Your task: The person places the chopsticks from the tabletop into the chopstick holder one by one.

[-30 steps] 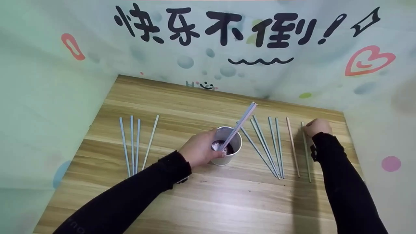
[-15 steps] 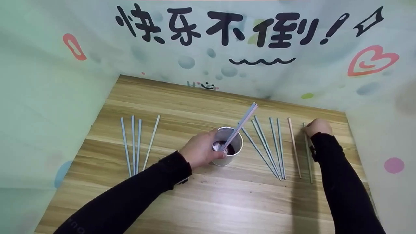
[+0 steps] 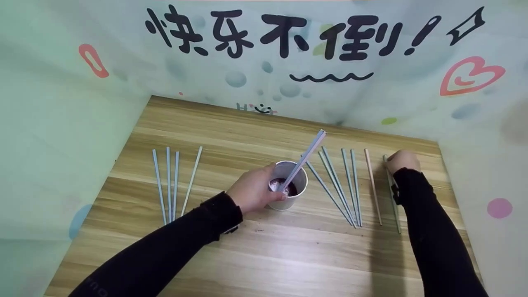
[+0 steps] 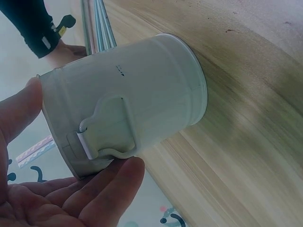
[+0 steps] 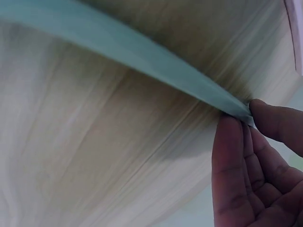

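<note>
Wooden tabletop (image 3: 264,247) under us: our left hand (image 3: 251,192) wraps the white cup (image 3: 290,185) at centre. Our right hand (image 3: 402,161) pinches, it seems, the far tip of the green chopstick (image 3: 397,218) at right.

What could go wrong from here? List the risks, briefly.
1. The right hand pinches only the far tip of the green chopstick; the fingers hold it at its very end, so it may slip or swing as it lifts.
2. Its swinging end could knock the pink chopstick beside it.
3. The cup already holds leaning chopsticks; if the left hand loosens, it might tip.
</note>
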`<action>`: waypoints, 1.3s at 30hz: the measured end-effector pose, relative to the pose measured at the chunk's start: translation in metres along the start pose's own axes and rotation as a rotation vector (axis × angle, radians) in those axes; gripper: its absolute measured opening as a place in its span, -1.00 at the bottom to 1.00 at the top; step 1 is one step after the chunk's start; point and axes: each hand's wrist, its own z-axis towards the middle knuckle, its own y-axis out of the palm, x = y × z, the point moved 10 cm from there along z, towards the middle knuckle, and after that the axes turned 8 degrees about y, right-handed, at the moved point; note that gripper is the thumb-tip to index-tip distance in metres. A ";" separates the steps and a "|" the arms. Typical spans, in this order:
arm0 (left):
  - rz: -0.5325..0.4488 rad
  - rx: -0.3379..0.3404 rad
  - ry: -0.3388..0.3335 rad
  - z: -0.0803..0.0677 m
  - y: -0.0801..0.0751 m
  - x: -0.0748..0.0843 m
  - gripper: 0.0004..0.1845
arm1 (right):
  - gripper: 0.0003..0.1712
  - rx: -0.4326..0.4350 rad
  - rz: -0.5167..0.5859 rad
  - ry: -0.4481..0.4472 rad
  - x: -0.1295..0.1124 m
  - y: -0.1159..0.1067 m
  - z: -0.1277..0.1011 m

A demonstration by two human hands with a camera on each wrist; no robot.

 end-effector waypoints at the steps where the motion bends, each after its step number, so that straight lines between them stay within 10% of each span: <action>1: 0.000 0.000 0.001 0.000 0.000 0.000 -0.05 | -0.59 0.000 0.003 -0.002 0.000 -0.001 0.000; 39: -0.045 0.011 -0.008 0.001 0.001 0.000 -0.16 | -0.46 0.080 0.428 -0.002 -0.029 -0.106 -0.049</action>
